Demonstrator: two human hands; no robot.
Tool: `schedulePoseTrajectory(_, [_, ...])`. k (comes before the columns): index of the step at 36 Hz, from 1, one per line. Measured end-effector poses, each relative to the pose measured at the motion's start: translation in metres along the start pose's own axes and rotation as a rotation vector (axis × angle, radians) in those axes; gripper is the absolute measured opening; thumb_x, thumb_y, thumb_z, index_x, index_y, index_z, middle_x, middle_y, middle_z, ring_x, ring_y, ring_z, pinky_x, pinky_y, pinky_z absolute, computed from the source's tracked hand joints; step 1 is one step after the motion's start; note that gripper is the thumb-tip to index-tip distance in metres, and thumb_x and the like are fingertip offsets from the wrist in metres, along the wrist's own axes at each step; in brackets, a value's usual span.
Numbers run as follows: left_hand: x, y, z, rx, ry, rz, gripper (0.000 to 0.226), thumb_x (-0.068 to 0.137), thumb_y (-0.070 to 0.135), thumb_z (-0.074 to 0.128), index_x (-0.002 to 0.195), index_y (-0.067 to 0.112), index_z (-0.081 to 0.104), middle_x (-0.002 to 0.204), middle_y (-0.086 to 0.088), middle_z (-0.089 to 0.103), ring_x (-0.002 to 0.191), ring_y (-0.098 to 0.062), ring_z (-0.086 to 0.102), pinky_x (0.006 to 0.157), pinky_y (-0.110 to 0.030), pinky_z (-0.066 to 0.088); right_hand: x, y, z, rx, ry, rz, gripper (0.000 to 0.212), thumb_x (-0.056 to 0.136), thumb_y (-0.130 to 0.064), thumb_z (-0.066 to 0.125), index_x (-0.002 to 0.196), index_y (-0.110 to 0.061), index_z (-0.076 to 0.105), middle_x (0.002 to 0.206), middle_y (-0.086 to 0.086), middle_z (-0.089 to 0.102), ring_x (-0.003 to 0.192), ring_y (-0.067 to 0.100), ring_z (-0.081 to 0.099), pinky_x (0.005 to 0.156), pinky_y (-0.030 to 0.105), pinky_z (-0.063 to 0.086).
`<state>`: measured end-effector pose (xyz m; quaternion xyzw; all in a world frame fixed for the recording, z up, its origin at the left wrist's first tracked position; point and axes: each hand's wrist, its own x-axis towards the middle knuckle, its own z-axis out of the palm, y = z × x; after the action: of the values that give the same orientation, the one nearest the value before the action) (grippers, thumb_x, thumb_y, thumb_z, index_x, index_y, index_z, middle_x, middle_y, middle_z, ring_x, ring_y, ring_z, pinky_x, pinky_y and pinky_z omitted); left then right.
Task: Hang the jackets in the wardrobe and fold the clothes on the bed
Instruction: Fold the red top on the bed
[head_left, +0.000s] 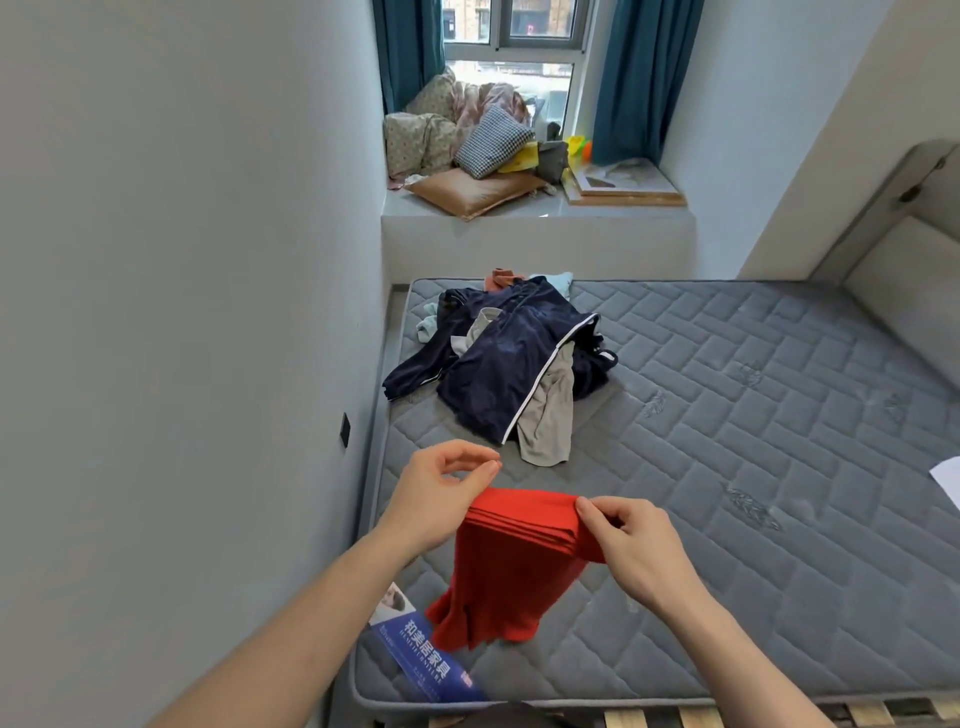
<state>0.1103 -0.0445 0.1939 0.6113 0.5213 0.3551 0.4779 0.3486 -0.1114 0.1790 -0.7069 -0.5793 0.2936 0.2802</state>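
Note:
A red garment (511, 566) hangs in folds over the near left part of the grey mattress (727, 441), its lower end touching the surface. My right hand (631, 538) pinches the top right edge of the red garment. My left hand (441, 491) is at the top left edge, fingers bent, thumb and forefinger close together just above the cloth; its grip on the cloth is unclear. Farther back lies a pile of clothes (511, 364), mostly dark navy pieces with white piping, a grey garment and bits of pale blue and rust cloth.
A blue printed label (426, 654) is on the mattress's near left corner. A white wall (182, 312) runs along the left. A window ledge (535, 208) behind the bed holds cushions, bedding and a frame. The padded headboard (898, 270) is at right. White paper (948, 478) lies at the right edge.

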Motion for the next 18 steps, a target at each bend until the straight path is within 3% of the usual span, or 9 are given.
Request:
schedulePoseTrajectory(2, [-0.002, 0.0, -0.003, 0.004, -0.062, -0.036, 0.009, 0.088, 0.034, 0.077, 0.091, 0.042, 0.077, 0.095, 0.015, 0.077, 0.093, -0.003, 0.072, 0.096, -0.036, 0.056, 0.001, -0.002, 0.001, -0.018, 0.005, -0.017, 0.038, 0.101, -0.041, 0.056, 0.068, -0.025, 0.068, 0.06, -0.009, 0.053, 0.075, 0.015, 0.053, 0.071, 0.033, 0.042])
schedulePoseTrajectory(3, [-0.003, 0.0, -0.005, 0.0, -0.089, -0.043, 0.01, 0.085, 0.035, 0.08, 0.092, 0.041, 0.077, 0.098, 0.015, 0.077, 0.092, -0.005, 0.073, 0.097, -0.037, 0.056, 0.002, -0.004, 0.001, -0.036, 0.01, -0.022, 0.036, 0.102, -0.039, 0.056, 0.071, -0.031, 0.073, 0.067, -0.015, 0.061, 0.091, 0.011, 0.056, 0.082, 0.035, 0.043])
schedulePoseTrajectory(5, [-0.008, -0.003, -0.009, -0.019, -0.142, -0.052, 0.027, 0.074, 0.042, 0.084, 0.099, 0.041, 0.076, 0.108, 0.016, 0.075, 0.091, -0.01, 0.073, 0.096, -0.037, 0.058, 0.001, -0.01, 0.002, -0.096, 0.009, -0.029, 0.026, 0.102, -0.039, 0.056, 0.087, -0.042, 0.077, 0.1, -0.029, 0.067, 0.126, 0.004, 0.038, 0.108, 0.039, 0.034])
schedulePoseTrajectory(7, [-0.013, -0.007, -0.013, -0.024, -0.185, -0.065, 0.044, 0.064, 0.05, 0.087, 0.105, 0.041, 0.075, 0.114, 0.018, 0.073, 0.085, -0.005, 0.072, 0.091, -0.035, 0.059, 0.002, -0.015, 0.003, -0.155, 0.032, -0.055, 0.023, 0.101, -0.04, 0.056, 0.093, -0.044, 0.078, 0.118, -0.032, 0.061, 0.133, 0.003, 0.027, 0.114, 0.041, 0.028])
schedulePoseTrajectory(9, [-0.016, -0.012, -0.018, -0.031, -0.193, -0.07, 0.053, 0.059, 0.054, 0.09, 0.107, 0.039, 0.075, 0.116, 0.018, 0.073, 0.077, 0.004, 0.067, 0.086, -0.03, 0.055, 0.001, -0.02, 0.004, -0.045, 0.107, -0.093, 0.021, 0.1, -0.035, 0.06, 0.094, -0.04, 0.079, 0.114, -0.03, 0.066, 0.124, 0.003, 0.043, 0.102, 0.029, 0.041])
schedulePoseTrajectory(12, [-0.02, -0.015, -0.025, -0.039, -0.197, -0.076, 0.06, 0.055, 0.061, 0.092, 0.107, 0.038, 0.075, 0.116, 0.017, 0.073, 0.07, 0.008, 0.064, 0.084, -0.029, 0.05, 0.001, -0.026, 0.006, 0.265, 0.178, -0.058, 0.024, 0.101, -0.028, 0.06, 0.089, -0.033, 0.08, 0.092, -0.024, 0.075, 0.095, -0.005, 0.065, 0.078, 0.013, 0.043])
schedulePoseTrajectory(15, [-0.023, -0.014, -0.033, 0.006, -0.209, -0.075, 0.065, 0.052, 0.068, 0.09, 0.107, 0.04, 0.073, 0.107, 0.019, 0.074, 0.059, 0.01, 0.059, 0.074, -0.02, 0.046, 0.005, -0.022, 0.006, 0.394, 0.296, 0.008, 0.03, 0.102, -0.031, 0.058, 0.079, -0.032, 0.078, 0.082, -0.023, 0.075, 0.078, -0.006, 0.065, 0.072, 0.018, 0.046])
schedulePoseTrajectory(18, [-0.025, -0.017, -0.047, 0.159, -0.231, -0.082, 0.058, 0.054, 0.059, 0.094, 0.105, 0.042, 0.072, 0.078, 0.031, 0.07, 0.058, 0.014, 0.058, 0.062, -0.012, 0.044, 0.012, -0.012, 0.0, 0.443, 0.427, 0.029, 0.036, 0.104, -0.033, 0.055, 0.074, -0.023, 0.072, 0.063, -0.017, 0.06, 0.062, -0.003, 0.05, 0.061, 0.021, 0.042])
